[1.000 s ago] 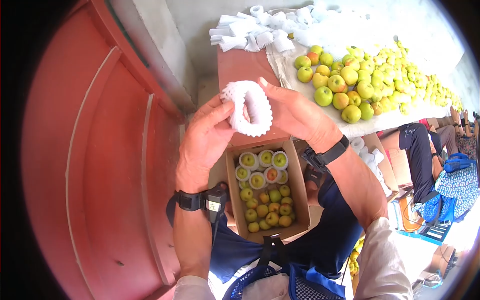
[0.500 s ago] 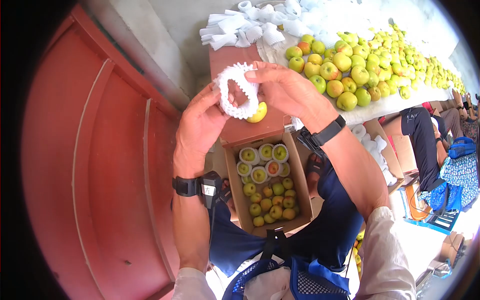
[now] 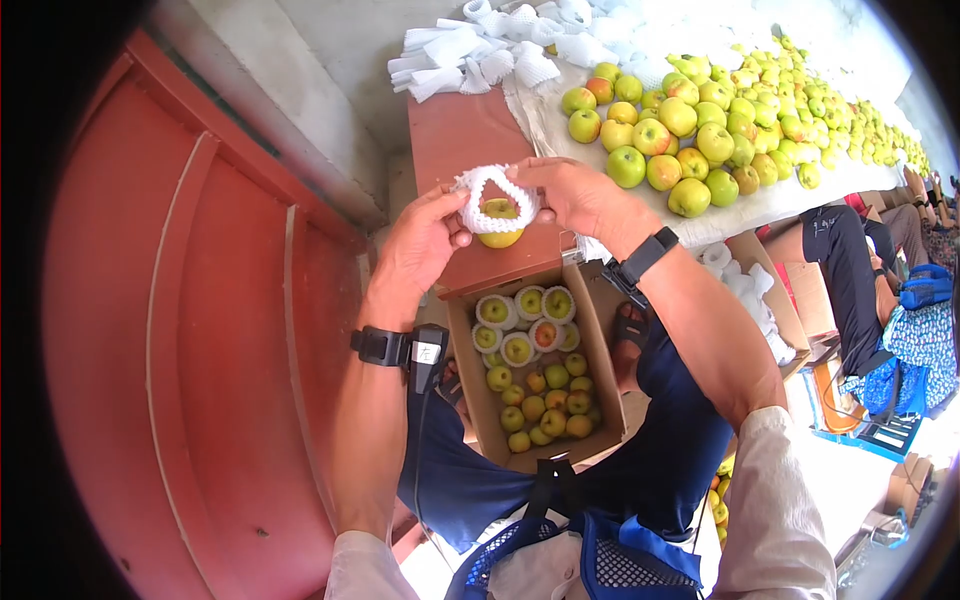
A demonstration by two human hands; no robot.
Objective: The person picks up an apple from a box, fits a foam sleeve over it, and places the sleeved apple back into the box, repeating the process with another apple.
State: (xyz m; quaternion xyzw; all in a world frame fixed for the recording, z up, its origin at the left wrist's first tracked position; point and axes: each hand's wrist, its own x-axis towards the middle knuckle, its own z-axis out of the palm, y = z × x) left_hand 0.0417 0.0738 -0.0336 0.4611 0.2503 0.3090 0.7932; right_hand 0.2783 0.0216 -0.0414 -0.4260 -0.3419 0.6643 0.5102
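A white foam net sleeve [image 3: 484, 217] is stretched between my two hands, its opening around the upper part of a yellow-green apple [image 3: 501, 239]. The apple rests on the red tabletop [image 3: 460, 140] near its front edge. My left hand [image 3: 425, 235] pinches the sleeve's left side, and my right hand [image 3: 575, 195] grips its right side between thumb and fingers. Below, between my knees, stands an open cardboard box [image 3: 462, 400]. Several sleeved apples [image 3: 518, 350] sit in its far part, with bare apples [image 3: 550, 422] nearer to me.
Many loose apples [image 3: 715, 142] lie on a white cloth [image 3: 690, 232] to the right. Flat foam sleeves [image 3: 450, 50] are heaped at the back of the table. A red door [image 3: 230, 330] is on the left. Another person's leg [image 3: 840, 280] shows at right, beside a box of sleeves [image 3: 745, 295].
Both hands have come down and closer to the table with the sleeve. It was held open above and left of the apple; now it is around the apple's top.
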